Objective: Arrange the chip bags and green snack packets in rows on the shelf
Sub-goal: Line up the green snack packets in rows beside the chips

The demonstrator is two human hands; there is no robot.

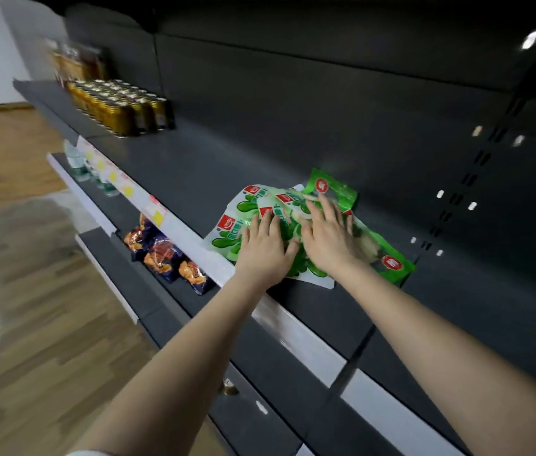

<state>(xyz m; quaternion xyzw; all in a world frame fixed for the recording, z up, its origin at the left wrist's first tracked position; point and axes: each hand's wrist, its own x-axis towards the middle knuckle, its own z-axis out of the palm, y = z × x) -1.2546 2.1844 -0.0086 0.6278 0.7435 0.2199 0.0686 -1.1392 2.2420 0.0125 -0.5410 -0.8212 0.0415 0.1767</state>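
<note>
**Head view.** Both hands lie flat on a loose heap of green snack packets (279,205) on the dark shelf (227,153). The left hand (265,250) and the right hand (329,238) sit side by side, thumbs almost touching, fingers straight and spread; neither grip is closed, and each palm merely presses down on the heap.

**Position.** The packets lie directly under both grips, overlapping at several angles; 1 leans up just beyond the right fingertips; another pokes out beside the right wrist, near the shelf's front edge.

**Appearance.** Glossy film pouches in green and white, printed with green bean shapes and a small red logo; the exact count is unclear, though at least 4 show.

**Handling, as a judgement.** Light, soft and crinkly; the slick film is likely to let 1 packet slide over another; a pouch will probably sag if lifted by 1 corner. A pinch on the flat sealed edge, or thumb above and fingers beneath the middle, should give the steadiest hold.

**Surroundings.** The orange-and-blue chip bags (161,255) lie 1 tier lower, left of the left grip and well apart from it; gold cans (122,106) stand in rows far beyond and to the left of both grips.
</note>
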